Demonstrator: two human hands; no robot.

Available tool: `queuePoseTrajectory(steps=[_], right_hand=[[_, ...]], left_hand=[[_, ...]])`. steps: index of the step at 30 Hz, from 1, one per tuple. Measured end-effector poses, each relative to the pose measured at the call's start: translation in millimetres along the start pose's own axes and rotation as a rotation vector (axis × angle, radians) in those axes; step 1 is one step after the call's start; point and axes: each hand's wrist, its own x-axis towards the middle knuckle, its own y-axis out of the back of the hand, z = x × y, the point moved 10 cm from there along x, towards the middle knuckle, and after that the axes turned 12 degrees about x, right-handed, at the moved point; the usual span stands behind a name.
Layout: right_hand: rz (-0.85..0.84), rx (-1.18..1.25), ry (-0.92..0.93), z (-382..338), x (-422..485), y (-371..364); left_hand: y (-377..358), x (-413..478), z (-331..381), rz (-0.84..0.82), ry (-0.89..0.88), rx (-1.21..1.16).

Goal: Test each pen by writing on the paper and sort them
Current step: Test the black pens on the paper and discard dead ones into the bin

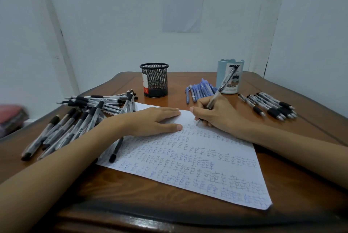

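Note:
A white paper (188, 159) covered in small blue and black marks lies on the wooden table (131, 191). My right hand (216, 114) grips a clear black-grip pen (222, 88), its tip on the paper's upper edge. My left hand (154, 120) rests flat on the paper with straight fingers. A large heap of black-grip pens (75, 120) lies at the left. A row of similar pens (269, 105) lies at the right. Blue pens (201, 89) lie between the two cups. A black pen cap (116, 150) lies on the paper's left edge.
A black mesh cup (154, 80) stands at the back centre and a light blue cup (229, 76) at the back right. A printed sheet (182, 1) hangs on the white wall behind. A reddish object (11, 118) sits off the table's left.

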Motion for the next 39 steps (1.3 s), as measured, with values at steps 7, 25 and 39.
queuePoseTrajectory(steps=[7, 25, 39], right_hand=[[0.003, -0.023, -0.018, -1.8, -1.4, -0.3], [0.25, 0.398, -0.302, 20.0, -6.3, 26.8], [0.223, 0.353, -0.267, 20.4, -0.4, 26.9]], left_hand=[[-0.4, 0.2, -0.1, -0.002, -0.001, -0.002], [-2.1, -1.4, -13.7, -0.017, 0.047, 0.011], [-2.3, -0.4, -15.3, -0.015, 0.041, 0.029]])
